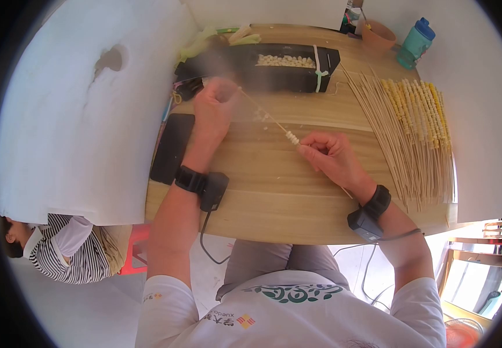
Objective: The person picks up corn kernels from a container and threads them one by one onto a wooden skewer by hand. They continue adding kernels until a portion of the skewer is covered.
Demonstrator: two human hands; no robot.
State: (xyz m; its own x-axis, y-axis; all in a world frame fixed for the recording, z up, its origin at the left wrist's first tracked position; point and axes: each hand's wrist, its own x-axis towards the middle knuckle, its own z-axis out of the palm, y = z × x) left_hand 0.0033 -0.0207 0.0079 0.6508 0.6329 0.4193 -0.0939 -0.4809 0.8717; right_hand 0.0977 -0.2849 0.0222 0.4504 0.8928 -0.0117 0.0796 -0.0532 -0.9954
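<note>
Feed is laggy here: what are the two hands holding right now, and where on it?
A thin skewer: the right hand pinches it partway along, just below the threaded kernels; the left hand is at its far end.

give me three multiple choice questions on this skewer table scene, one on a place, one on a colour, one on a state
1. Where does the pile of finished skewers lie?
A. on the table's right side
B. inside the black tray
C. on the floor

2. What colour is the water bottle at the far right corner?
A. red
B. teal
C. black

3. What is the state of the thin skewer between the hands?
A. lying loose on the table
B. held at both ends, a few kernels on it
C. snapped in two

Answers:
1. A, the loaded and bare sticks fan out on the wooden table to the right of the right hand.
2. B, its body is teal with a blue cap.
3. B, the left hand grips the far end and the right hand pinches it near the pale kernels.
</note>
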